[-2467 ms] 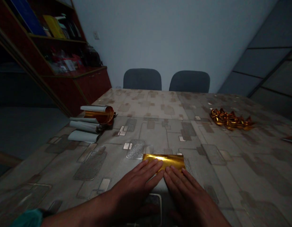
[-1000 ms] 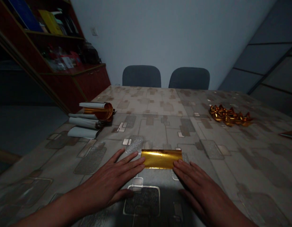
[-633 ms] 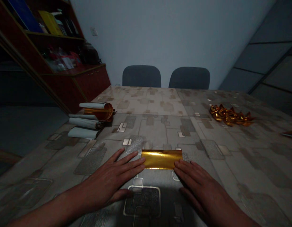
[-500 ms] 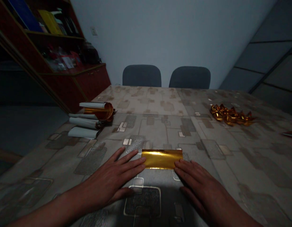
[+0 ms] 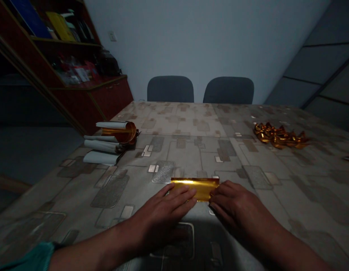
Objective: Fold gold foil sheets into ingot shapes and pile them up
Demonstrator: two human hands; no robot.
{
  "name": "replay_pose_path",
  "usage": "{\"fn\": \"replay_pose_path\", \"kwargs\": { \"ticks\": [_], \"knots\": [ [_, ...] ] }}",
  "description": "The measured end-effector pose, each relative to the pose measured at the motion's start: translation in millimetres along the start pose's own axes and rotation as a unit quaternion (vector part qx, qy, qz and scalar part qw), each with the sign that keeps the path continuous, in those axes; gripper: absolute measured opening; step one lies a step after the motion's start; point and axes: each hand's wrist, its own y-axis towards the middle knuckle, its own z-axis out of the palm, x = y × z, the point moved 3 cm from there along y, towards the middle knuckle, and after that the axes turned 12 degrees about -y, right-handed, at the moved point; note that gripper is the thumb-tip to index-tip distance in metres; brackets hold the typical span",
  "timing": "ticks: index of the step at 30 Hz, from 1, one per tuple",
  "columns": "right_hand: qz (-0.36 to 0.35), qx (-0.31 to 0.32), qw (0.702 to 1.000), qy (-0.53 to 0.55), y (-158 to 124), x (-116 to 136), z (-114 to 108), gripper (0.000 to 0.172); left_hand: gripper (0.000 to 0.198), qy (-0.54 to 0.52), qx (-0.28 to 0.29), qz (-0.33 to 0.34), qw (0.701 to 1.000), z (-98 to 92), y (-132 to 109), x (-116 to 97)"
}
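Observation:
A folded strip of shiny gold foil paper (image 5: 204, 188) lies on the table in front of me, its long side running left to right. My left hand (image 5: 165, 210) rests on its left part, fingers stretched out and flat, so that end is partly covered. At the right end, my right hand (image 5: 236, 205) has its fingers bent and drawn together on the edge of the paper. Its thumb and fingertips are partly hidden.
Rolled sheets of gold-and-white paper (image 5: 106, 145) lie at the left of the patterned tablecloth (image 5: 188, 116). Several folded gold foil pieces (image 5: 278, 135) sit at the right. Two grey chairs (image 5: 170, 89) stand beyond the far edge, and a red cabinet (image 5: 106, 98) stands at the left.
My left hand has slid right, further over the foil paper. My right hand's fingers have gone from stretched flat to bent around the paper's right edge.

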Motion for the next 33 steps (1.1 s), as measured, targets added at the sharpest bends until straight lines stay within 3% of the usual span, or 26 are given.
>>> {"fn": "replay_pose_path", "kwargs": {
  "ticks": [9,12,16,22,29,33],
  "knots": [
    [-0.028,-0.035,0.998,-0.039,-23.1,-8.1,5.4,0.018,0.059,0.051,-0.036,0.024,0.998,-17.8,-21.4,12.0],
    [-0.021,-0.008,0.999,-0.038,-17.3,-7.3,2.8,0.014,0.050,0.093,-0.056,0.035,0.993,-17.8,-21.9,17.0],
    [0.027,0.055,0.995,-0.078,6.5,-8.0,-1.6,0.015,0.022,0.090,-0.122,0.070,0.986,-17.2,-9.6,17.0],
    [0.066,0.069,0.989,-0.111,39.7,-12.6,5.0,0.009,0.025,0.091,-0.158,0.100,0.978,-18.7,7.6,12.0],
    [0.121,0.092,0.987,-0.046,33.4,-19.8,9.8,0.007,0.024,0.114,-0.161,0.087,0.976,-17.5,6.7,20.8],
    [0.107,0.074,0.991,-0.036,32.8,-18.6,10.5,0.006,0.022,0.128,-0.184,0.101,0.969,-18.7,9.6,17.4]
  ]
}}
